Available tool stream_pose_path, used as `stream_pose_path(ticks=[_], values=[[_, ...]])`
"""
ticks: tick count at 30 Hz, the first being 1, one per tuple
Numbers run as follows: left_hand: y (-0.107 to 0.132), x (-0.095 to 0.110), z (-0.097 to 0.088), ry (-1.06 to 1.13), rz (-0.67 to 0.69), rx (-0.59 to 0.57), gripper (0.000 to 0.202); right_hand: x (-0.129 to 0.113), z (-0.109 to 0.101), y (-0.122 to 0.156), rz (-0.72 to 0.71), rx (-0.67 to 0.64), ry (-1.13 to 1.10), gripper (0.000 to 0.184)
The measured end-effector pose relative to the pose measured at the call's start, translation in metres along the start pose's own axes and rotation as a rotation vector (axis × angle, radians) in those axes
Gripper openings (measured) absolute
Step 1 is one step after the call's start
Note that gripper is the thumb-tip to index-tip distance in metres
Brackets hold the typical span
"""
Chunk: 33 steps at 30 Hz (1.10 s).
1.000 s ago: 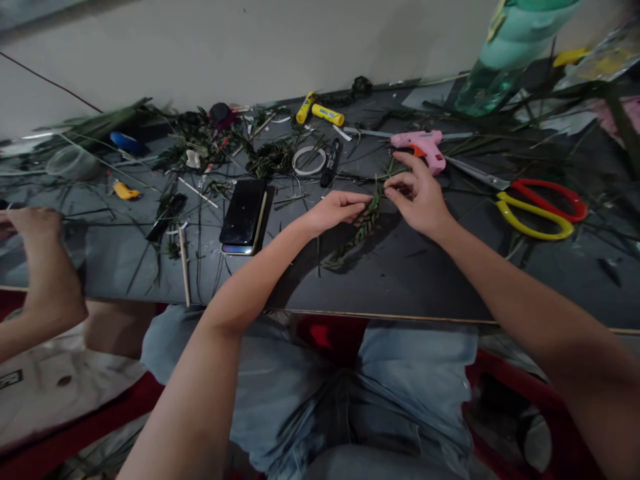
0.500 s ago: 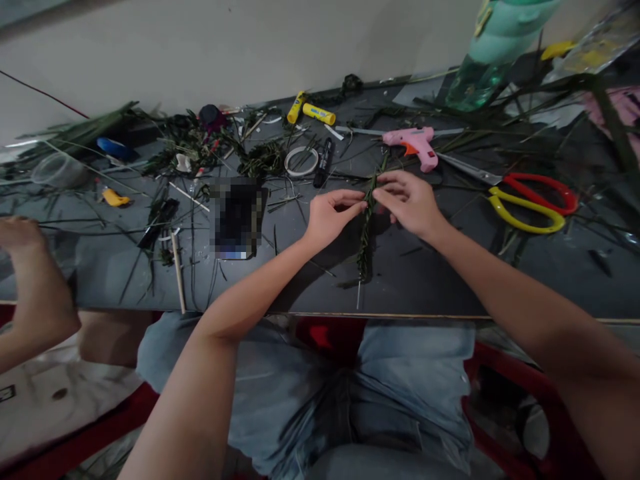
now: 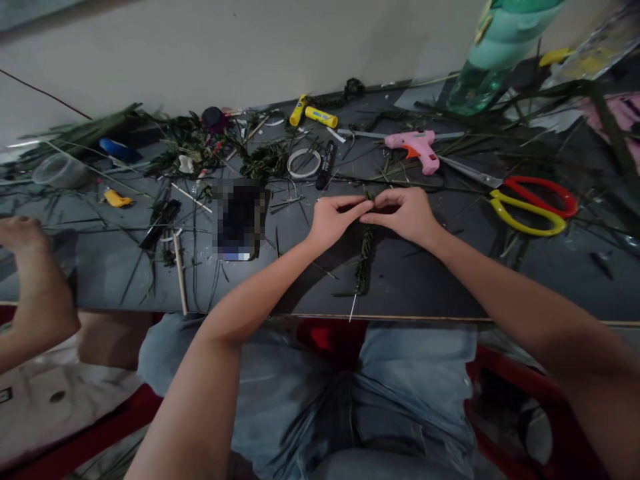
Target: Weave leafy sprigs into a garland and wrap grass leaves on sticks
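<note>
Braid [image 3: 365,253] and stick [image 3: 354,307] looked at some risk in the head view: had either pinch slackened, the weave might have sprung loose, and the stick could have been bumped, since it reached the front edge of the worktop [image 3: 425,280]. Left hand [image 3: 330,223] and right hand [image 3: 407,215] both appeared to grasp the braid's top end, thumbs meeting and partly hiding it. Its plaited length ran from between them toward the person; whether it rested on the worktop was unclear. Glue gun [image 3: 413,148] and scissors [image 3: 493,181] lay beyond, untouched.
</note>
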<state>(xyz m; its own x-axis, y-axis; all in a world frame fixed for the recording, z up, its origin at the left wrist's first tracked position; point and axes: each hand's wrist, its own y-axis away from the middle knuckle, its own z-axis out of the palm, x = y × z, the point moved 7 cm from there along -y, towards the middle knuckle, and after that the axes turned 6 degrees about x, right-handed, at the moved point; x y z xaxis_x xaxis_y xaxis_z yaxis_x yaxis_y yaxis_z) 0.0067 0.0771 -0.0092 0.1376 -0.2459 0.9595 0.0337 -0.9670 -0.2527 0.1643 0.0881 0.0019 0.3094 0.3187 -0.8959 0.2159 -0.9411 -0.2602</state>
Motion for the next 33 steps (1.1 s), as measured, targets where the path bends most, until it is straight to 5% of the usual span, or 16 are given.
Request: stream_pose_path(ticks=[5, 12, 18, 25, 33], values=[[0.005, -0.009, 0.004, 0.13, -0.145, 0.055, 0.01, 0.003, 0.002, -0.001, 0.026, 0.009, 0.025, 0.056], [-0.002, -0.021, 0.003, 0.236, -0.207, 0.052, 0.011, 0.0, -0.03, -0.004, -0.118, 0.383, 0.036, 0.047], [-0.002, -0.025, 0.005, 0.225, -0.177, 0.003, 0.024, -0.002, -0.012, -0.008, -0.215, 0.122, 0.144, 0.038], [-0.002, -0.024, 0.007, 0.229, -0.184, -0.042, 0.03, 0.004, -0.008, -0.01, -0.214, 0.114, 0.102, 0.02], [-0.004, -0.022, 0.007, 0.239, -0.213, -0.003, 0.037, 0.003, -0.005, -0.009, -0.12, 0.051, 0.03, 0.024]])
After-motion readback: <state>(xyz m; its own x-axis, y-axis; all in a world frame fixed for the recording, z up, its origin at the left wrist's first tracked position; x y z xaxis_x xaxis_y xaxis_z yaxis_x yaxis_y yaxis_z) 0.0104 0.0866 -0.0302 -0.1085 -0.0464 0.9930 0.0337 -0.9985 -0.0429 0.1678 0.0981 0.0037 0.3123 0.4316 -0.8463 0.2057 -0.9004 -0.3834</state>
